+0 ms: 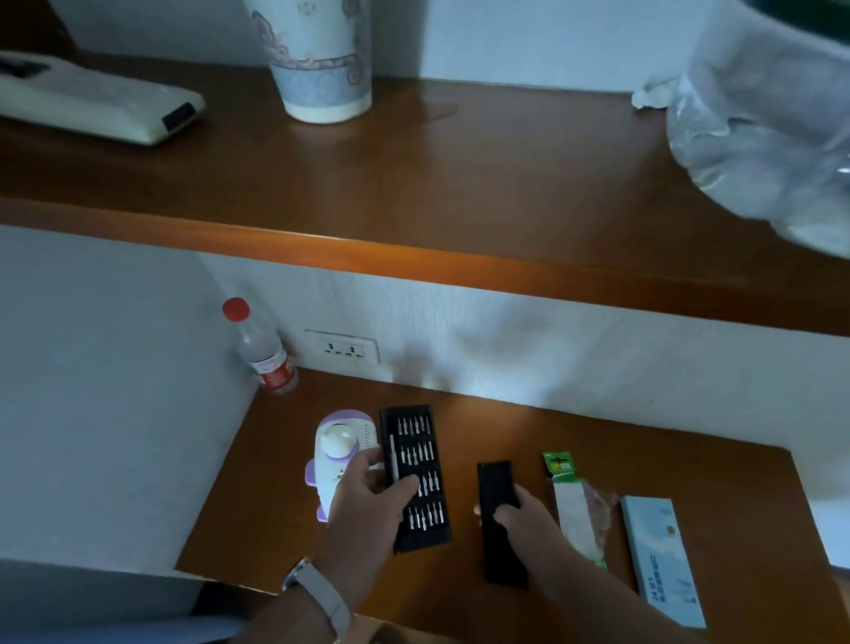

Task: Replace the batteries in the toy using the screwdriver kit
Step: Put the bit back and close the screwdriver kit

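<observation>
— Toy (339, 448) is seen where?
— On the bench (262, 511), just left of the bit tray (425, 451).
— And the hands?
— Tray is gripped by left hand (370, 497); black sleeve (495, 480) by right hand (525, 522).

White-purple toy (338, 446) beside open black screwdriver kit (422, 451), its cover (495, 480) and battery pack (573, 510) rightward.

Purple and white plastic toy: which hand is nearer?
Left. The left hand is beside the toy, gripping the black bit tray; the right hand holds the black cover beyond that tray.
</observation>
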